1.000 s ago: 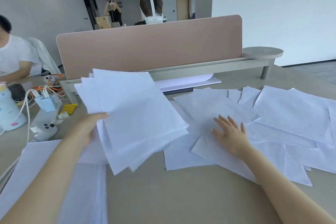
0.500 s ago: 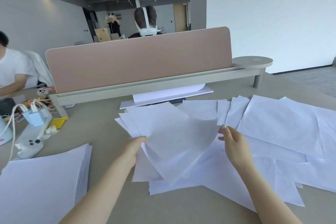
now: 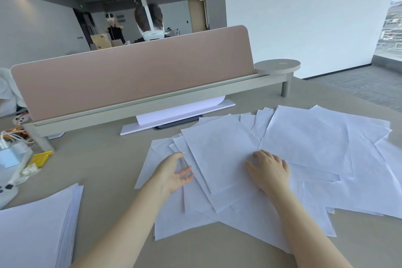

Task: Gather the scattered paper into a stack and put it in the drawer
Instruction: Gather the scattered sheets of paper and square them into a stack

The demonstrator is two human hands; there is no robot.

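The bench (image 3: 104,159) fills the lower view, and the pink divider panel (image 3: 134,76) standing along its far edge serves as the landmark here. In front of that panel and toward its right end lies the scattered paper (image 3: 304,148), a broad overlapping fan of loose white sheets lying flat at many angles and reaching to the right edge of the view. Nearer the viewer than the panel's left end, at the bench's near left corner, sits the squared stack (image 3: 37,230) of paper, well apart from the loose sheets. No drawer is in view. Just in front of the panel's left end are a clutter of cables and chargers (image 3: 13,148) and a yellow item (image 3: 42,156). In front of the panel's middle, the left hand (image 3: 174,173) is open, palm turned inward with fingers spread, at the left margin of the fan and holding nothing; whether it touches the sheets is hard to tell. The right hand (image 3: 268,171) lies flat, palm down and fingers loosely extended, pressing on the upper sheets without gripping any. Gathering looks only partly done, with most of the sheets still loose. The risk from here is that sweeping inward drags only the top sheets, so lower ones stay behind or crease where corners catch; sheets near the right edge could also slide off the bench if pushed outward.
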